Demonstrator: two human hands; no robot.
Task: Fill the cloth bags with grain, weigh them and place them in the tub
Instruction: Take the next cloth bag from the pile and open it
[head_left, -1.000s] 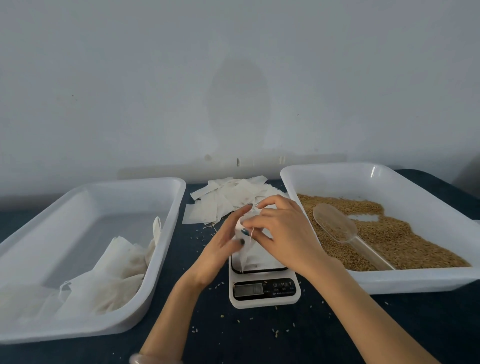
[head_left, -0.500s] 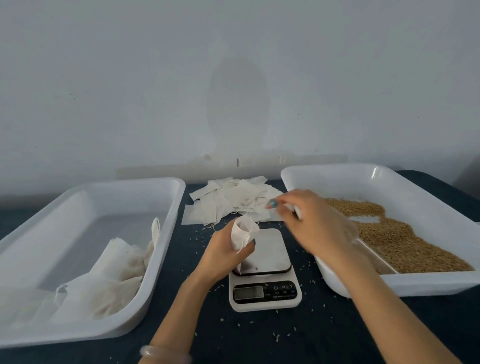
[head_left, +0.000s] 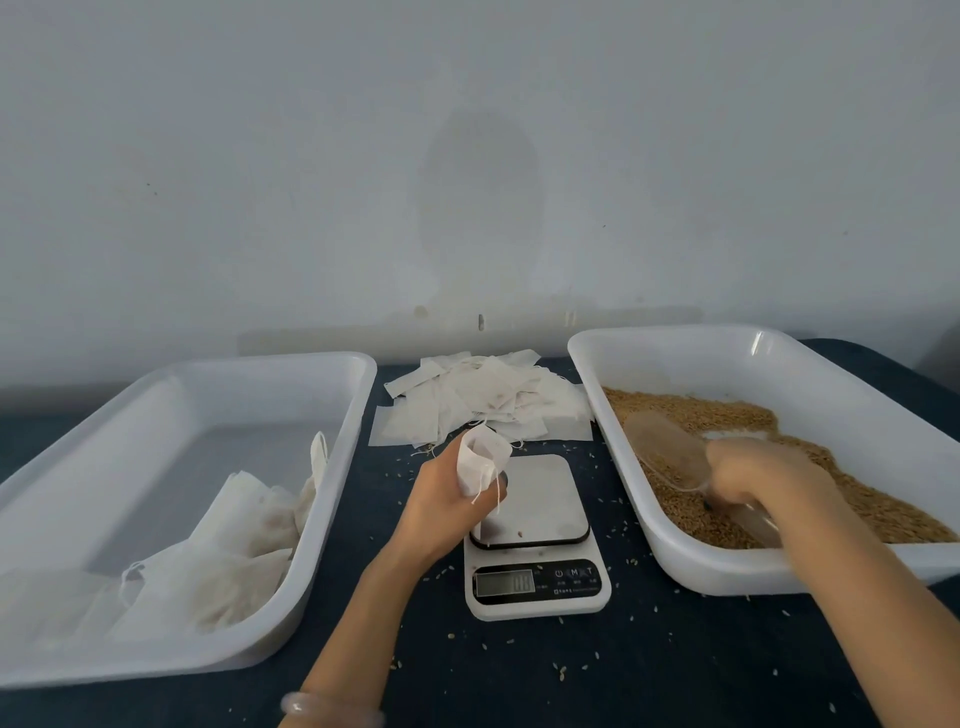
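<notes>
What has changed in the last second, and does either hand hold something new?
The right hand let go of the cloth bag, swung right into the grain tub and took hold of the clear scoop by its handle. The left hand still grips the opened bag, now alone, above the left edge of the scale. The scale, pile of empty bags and left tub with filled bags stayed put.

A plain grey-white wall (head_left: 260, 156) runs behind everything, with a darker oval patch (head_left: 480, 192) at its middle and a few small marks (head_left: 481, 322) low down. The table (head_left: 649, 670) is dark blue. A pale bangle (head_left: 298, 705) shows at the near edge.
</notes>
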